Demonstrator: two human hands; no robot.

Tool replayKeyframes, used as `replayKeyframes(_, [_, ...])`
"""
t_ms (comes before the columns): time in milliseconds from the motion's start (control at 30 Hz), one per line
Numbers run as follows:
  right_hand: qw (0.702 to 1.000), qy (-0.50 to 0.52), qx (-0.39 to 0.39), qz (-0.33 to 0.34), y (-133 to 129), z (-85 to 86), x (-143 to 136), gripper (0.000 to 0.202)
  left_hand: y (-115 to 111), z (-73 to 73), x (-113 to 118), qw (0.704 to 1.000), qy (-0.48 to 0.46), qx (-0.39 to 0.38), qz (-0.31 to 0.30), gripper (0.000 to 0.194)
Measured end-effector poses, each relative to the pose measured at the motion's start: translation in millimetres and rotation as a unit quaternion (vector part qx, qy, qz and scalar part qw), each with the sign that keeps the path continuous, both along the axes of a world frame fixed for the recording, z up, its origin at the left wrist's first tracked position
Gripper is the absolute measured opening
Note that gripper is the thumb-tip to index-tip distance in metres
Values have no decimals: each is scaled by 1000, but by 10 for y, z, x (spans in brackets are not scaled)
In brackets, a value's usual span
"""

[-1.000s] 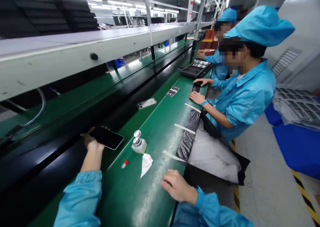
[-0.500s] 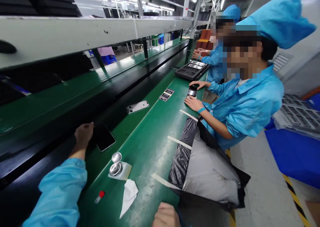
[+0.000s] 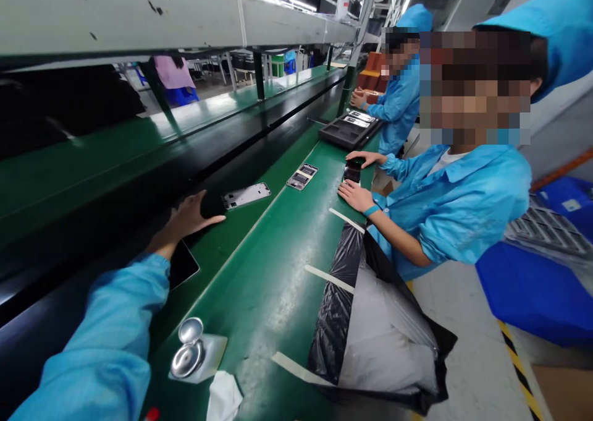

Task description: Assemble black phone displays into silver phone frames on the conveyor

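My left hand (image 3: 189, 218) is stretched out over the black belt (image 3: 139, 204), fingers apart and holding nothing. A silver phone frame (image 3: 247, 195) lies just beyond its fingertips. Beneath my blue sleeve lies a dark phone (image 3: 182, 265) with its screen up. My right hand is out of view.
A metal-topped dispenser bottle (image 3: 189, 350) and a white wipe (image 3: 223, 396) sit at the near edge of the green bench (image 3: 269, 266). A black bag (image 3: 365, 322) is taped to the bench edge. Two co-workers in blue sit at the right, with a black tray (image 3: 348, 129) and small phone parts (image 3: 302, 176) by them.
My left hand let go of the dark phone, which now lies on the belt, and reached forward toward the silver frame. My right hand dropped out of view as the camera moved forward.
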State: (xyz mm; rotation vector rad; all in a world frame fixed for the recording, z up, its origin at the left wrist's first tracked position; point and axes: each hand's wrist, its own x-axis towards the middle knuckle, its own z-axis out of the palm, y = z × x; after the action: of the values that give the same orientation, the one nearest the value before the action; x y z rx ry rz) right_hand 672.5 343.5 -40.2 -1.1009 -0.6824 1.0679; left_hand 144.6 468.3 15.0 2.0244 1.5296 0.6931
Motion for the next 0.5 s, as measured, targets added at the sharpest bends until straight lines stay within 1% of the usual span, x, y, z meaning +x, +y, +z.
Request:
replayKeyframes(67, [1000,20,-7,-7,81,-116,107,38,85,-67,195,999,16,0,-39,93])
replayKeyframes(133, [999,36,-10,-8,132,-205,194,24,151,-113,349,998,24,5,-63,99])
replayKeyframes(200, [999,48,-11,-5,158,-269,257,14,194,-136,455,997,24,15,-75,91])
replayKeyframes(333, [998,64,-6,-2,168,-338,311,27,222,-134,548,996,28,29,-86,63])
replayKeyframes(400, [998,61,-5,-3,164,-342,306,30,219,-124,566,995,26,26,-93,58])
replayKeyframes(500, [999,36,-8,-5,150,-300,270,27,214,-108,602,995,6,20,-95,55])
